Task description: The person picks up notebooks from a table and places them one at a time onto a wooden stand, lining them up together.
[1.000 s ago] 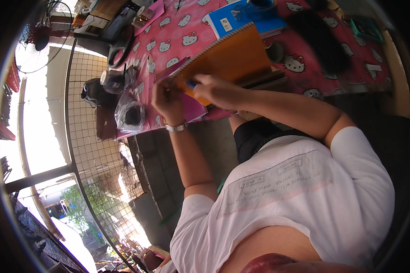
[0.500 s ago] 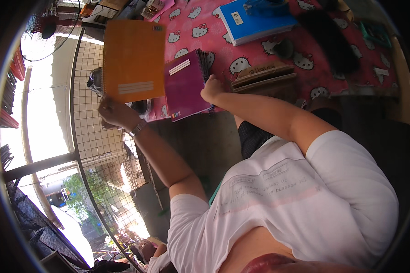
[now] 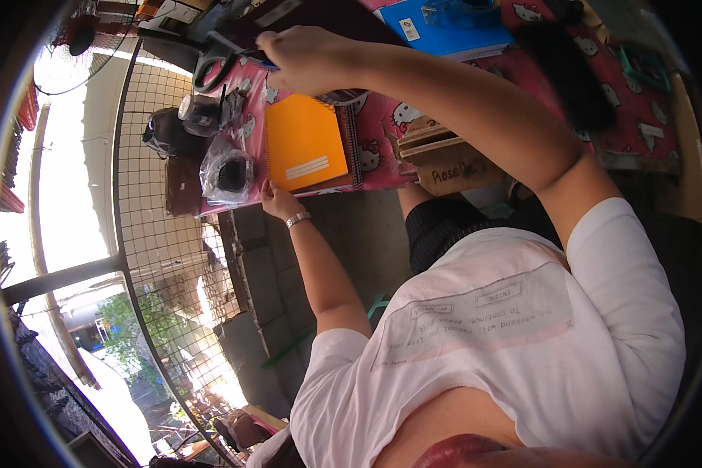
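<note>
My left hand (image 3: 279, 201) is closed at the lower left corner of an orange notebook (image 3: 306, 144), which lies on the table near its front edge. A spiral binding and a dark edge show along the right of the orange notebook, so another notebook seems to lie beneath it. Farther back, my right hand (image 3: 300, 58) grips a dark purple notebook (image 3: 327, 17), raised above the table and tilted; its far part runs out of view. The right forearm crosses over the table.
Left of the orange notebook are a plastic-wrapped dark item (image 3: 230, 173), a jar (image 3: 199, 113) and a black bag (image 3: 170, 134). A blue notebook stack (image 3: 444, 31) lies at the back. Cardboard pieces (image 3: 448, 165) stand near the right forearm. Wire mesh (image 3: 152, 156) borders the left.
The orange notebook has come down onto the table where the purple one lay. My right hand has lifted the purple notebook away, up and to the left.
</note>
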The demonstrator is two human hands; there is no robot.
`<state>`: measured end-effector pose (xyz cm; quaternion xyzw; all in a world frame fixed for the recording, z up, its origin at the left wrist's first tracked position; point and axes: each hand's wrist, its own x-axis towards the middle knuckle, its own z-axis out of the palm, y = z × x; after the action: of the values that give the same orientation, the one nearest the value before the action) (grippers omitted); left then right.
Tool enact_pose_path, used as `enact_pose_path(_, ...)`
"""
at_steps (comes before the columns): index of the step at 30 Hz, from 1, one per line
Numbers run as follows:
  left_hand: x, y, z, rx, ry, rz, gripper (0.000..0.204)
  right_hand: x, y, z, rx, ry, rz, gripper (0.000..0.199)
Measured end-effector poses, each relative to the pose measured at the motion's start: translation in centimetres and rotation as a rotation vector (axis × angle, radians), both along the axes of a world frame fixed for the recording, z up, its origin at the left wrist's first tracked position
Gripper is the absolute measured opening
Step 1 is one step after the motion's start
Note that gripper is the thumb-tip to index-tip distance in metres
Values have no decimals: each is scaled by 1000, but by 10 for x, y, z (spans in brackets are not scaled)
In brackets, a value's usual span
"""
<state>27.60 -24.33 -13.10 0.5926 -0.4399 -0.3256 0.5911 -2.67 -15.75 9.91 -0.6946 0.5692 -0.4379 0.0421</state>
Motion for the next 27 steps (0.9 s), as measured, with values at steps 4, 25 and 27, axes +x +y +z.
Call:
enact_pose_path(4,18,0,-6,-2,-81,-31,17,29,-7,1,-183,-268,3,43)
enact_pose_path(25,-11,15,6,336,-1162,-220,68,-27,108,-97,198,-691,-109,39)
enact_pose_path(27,-13,14,8,294,-1119,-265,68,-92,149,-112,123,-365,-481,36)
